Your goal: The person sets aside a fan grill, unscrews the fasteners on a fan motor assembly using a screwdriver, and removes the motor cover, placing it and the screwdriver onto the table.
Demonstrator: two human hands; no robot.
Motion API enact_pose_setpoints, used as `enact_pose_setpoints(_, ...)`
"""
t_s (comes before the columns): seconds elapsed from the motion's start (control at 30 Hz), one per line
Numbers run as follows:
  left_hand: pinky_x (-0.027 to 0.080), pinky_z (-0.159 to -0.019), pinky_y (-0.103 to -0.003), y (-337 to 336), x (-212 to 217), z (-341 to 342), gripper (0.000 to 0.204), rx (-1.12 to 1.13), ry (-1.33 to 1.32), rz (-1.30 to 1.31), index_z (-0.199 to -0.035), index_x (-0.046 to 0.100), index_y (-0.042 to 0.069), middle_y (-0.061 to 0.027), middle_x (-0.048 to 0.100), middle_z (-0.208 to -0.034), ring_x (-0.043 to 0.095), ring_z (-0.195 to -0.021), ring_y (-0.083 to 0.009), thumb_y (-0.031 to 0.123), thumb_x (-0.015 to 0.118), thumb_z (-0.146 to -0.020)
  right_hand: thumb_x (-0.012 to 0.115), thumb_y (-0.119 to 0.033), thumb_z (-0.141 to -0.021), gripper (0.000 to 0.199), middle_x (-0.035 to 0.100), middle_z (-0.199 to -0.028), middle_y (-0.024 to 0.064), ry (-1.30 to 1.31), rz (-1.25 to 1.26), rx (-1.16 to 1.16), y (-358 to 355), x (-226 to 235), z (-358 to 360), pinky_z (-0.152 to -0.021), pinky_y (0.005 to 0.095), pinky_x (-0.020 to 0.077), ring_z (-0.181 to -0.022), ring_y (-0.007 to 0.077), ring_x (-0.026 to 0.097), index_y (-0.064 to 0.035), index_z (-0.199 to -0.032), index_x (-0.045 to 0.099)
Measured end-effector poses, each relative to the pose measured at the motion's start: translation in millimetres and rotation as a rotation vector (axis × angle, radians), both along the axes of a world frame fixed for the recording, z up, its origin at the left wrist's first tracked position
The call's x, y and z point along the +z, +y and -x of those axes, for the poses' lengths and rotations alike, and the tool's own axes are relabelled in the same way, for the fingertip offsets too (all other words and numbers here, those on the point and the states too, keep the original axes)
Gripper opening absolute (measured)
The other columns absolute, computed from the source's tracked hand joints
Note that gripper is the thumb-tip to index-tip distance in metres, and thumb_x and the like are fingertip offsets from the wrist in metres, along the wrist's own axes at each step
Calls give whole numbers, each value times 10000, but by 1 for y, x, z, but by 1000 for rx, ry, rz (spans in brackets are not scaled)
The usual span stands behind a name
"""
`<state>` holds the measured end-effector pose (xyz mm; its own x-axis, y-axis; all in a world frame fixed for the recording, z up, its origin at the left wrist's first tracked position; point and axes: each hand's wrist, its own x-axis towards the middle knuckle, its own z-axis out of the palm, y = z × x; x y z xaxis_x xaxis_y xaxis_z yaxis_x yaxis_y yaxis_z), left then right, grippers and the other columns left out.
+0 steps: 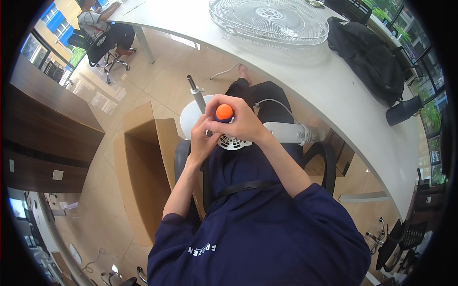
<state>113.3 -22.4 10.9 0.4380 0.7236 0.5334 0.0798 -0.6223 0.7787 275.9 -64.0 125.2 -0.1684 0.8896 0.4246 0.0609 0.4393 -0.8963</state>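
My right hand (243, 117) is wrapped round the handle of a screwdriver (224, 112), whose rounded orange end with a dark collar faces up; its shaft and tip are hidden. Just below and to the left, my left hand (202, 138) has its fingers closed close against the right one, and what they grip is hidden. Under both hands, a white slotted fan motor housing (234, 143) rests at my lap. A white fan neck (286, 133) extends to its right. Beyond my left hand stands a metal pole (196, 90) over a round white base (188, 120).
An open cardboard box (143, 162) is on the floor at left. A white table (353, 109) curves along the right, bearing a wire fan grille (269, 21), a black backpack (365, 57) and a dark bottle (404, 110). Another person (95, 24) sits at the far left.
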Motion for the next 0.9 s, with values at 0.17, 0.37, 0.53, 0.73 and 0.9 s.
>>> enact_pose_setpoints(0.17,551,-848,-368,1,8,-2,336,-53,-47,19,-1140,678,-37,-146,693,-1104,695,-1005,-277,2,758,-815,773,-80,-844,180,648,-861,21,-30,10,21,0,-2,-1,-767,269,502,-812,99,612,-20,-951,642)
enact_pose_setpoints(0.37,544,-914,-383,5,-3,7,365,-47,49,26,-1162,667,-47,-171,690,-1135,685,-1085,-298,28,769,-819,777,-89,-843,192,650,-845,18,-17,13,-4,1,-1,0,-767,272,501,-806,108,609,-25,-965,643)
enact_pose_setpoints(0.53,539,-920,-394,-3,10,-3,346,-30,-73,157,-1150,671,-58,-174,691,-1137,679,-1098,-303,22,759,-824,775,-89,-839,199,662,-845,33,-74,-1,11,0,-1,3,-781,280,511,-822,115,627,-19,-972,644)
enact_pose_setpoints(0.73,538,-903,-397,9,-1,15,321,-122,42,-46,-1133,687,-43,-180,691,-1141,682,-1073,-311,19,762,-827,771,-151,-825,206,682,-836,66,-57,-12,-60,2,-1,3,-752,309,515,-775,173,646,-25,-931,647)
enact_pose_setpoints(0.9,533,-862,-388,-1,6,3,276,-38,59,-70,-1094,701,-27,-170,686,-1087,681,-1011,-303,22,773,-832,772,-83,-841,215,665,-886,30,-39,53,-97,0,1,-2,-795,281,520,-842,111,632,-26,-999,637)
